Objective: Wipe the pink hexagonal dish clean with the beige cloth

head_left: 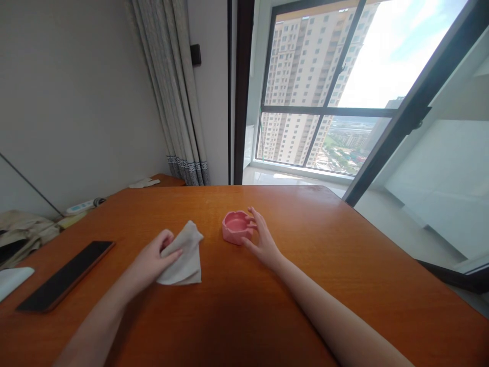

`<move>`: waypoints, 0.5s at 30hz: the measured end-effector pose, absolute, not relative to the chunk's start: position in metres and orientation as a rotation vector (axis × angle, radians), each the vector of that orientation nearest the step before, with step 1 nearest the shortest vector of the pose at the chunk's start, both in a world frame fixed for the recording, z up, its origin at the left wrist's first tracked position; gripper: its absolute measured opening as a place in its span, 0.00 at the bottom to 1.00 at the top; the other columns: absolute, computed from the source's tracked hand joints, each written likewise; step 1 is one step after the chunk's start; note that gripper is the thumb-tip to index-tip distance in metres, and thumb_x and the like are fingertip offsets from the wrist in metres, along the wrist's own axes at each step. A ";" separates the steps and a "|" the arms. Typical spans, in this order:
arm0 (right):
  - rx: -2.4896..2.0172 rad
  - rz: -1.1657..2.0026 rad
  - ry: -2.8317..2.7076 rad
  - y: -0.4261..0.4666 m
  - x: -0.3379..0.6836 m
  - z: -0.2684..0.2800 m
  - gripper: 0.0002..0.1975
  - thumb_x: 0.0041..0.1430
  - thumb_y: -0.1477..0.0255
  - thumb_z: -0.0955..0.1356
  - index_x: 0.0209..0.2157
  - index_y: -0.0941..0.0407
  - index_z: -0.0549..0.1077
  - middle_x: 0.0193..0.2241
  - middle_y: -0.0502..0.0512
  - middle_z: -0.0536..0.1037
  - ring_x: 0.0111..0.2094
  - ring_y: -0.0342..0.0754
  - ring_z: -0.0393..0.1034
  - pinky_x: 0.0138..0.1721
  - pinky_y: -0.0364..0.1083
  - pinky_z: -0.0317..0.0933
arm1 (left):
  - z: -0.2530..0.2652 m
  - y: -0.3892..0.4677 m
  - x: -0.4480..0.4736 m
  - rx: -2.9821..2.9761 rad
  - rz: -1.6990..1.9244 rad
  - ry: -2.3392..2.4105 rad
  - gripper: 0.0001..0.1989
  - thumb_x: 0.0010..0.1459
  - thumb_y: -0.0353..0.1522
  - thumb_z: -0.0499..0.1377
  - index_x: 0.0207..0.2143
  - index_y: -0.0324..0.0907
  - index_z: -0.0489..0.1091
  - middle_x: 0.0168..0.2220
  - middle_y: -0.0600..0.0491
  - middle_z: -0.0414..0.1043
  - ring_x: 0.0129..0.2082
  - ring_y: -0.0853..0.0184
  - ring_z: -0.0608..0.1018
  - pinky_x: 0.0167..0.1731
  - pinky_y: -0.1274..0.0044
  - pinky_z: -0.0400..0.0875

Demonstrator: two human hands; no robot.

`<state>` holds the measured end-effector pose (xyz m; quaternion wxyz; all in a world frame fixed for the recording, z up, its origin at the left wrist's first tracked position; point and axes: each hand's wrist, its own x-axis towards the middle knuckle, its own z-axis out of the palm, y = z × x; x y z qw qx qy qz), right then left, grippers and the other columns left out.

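Observation:
A folded greyish-white cloth (186,260) is pinched in my left hand (155,257), between the thumb and the curled fingers. It hangs just over the wooden table, left of a pink ashtray (234,235). The ashtray is faceted, stands upright, and shows nothing inside its bowl. My right hand (265,242) is at the ashtray's right side with its fingers spread and the thumb near its front wall. Whether the fingertips press on the rim, I cannot tell.
On the brown table (344,285), a dark flat phone-like slab (66,275) lies at the left, beside a white object (13,281) at the edge. Beyond it are a beige fabric bundle (26,229) and a power strip (81,206). Windows stand behind the far edge.

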<state>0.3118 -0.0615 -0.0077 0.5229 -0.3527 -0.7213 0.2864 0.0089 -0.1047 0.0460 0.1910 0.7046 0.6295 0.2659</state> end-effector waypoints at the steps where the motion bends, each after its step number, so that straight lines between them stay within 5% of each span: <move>1: -0.792 0.848 -1.745 -0.065 0.311 -0.002 0.37 0.53 0.59 0.68 0.61 0.53 0.52 0.58 0.62 0.60 0.53 0.53 0.62 0.52 0.53 0.60 | 0.053 -0.104 0.029 2.024 0.721 1.596 0.16 0.47 0.44 0.56 0.27 0.43 0.56 0.25 0.59 0.60 0.26 0.69 0.65 0.27 0.79 0.61; 5: -0.760 1.536 -1.731 -0.072 0.307 0.010 0.28 0.53 0.53 0.66 0.49 0.56 0.70 0.46 0.59 0.74 0.46 0.54 0.69 0.48 0.53 0.63 | 0.070 -0.088 0.095 2.081 0.639 1.279 0.11 0.48 0.38 0.58 0.30 0.43 0.60 0.26 0.59 0.63 0.27 0.70 0.67 0.27 0.79 0.62; 8: -0.866 1.671 -1.529 -0.068 0.307 0.009 0.28 0.46 0.58 0.72 0.48 0.56 0.71 0.45 0.57 0.76 0.47 0.55 0.69 0.49 0.54 0.62 | 0.064 -0.064 0.125 2.119 0.874 1.246 0.10 0.49 0.34 0.58 0.35 0.44 0.63 0.32 0.56 0.68 0.32 0.67 0.71 0.34 0.76 0.65; 12: -1.092 0.963 -1.260 -0.062 0.318 0.008 0.23 0.54 0.59 0.66 0.48 0.57 0.70 0.46 0.60 0.74 0.49 0.57 0.67 0.51 0.57 0.60 | 0.026 -0.034 0.133 1.907 1.462 1.431 0.12 0.56 0.36 0.53 0.43 0.42 0.62 0.44 0.48 0.68 0.43 0.63 0.72 0.43 0.71 0.66; 15: -1.169 0.273 -1.488 -0.062 0.330 0.008 0.22 0.56 0.66 0.63 0.52 0.55 0.68 0.51 0.61 0.70 0.54 0.58 0.61 0.55 0.59 0.52 | -0.012 -0.023 0.131 1.863 1.483 1.451 0.17 0.57 0.37 0.53 0.48 0.41 0.61 0.50 0.44 0.65 0.52 0.60 0.68 0.52 0.65 0.61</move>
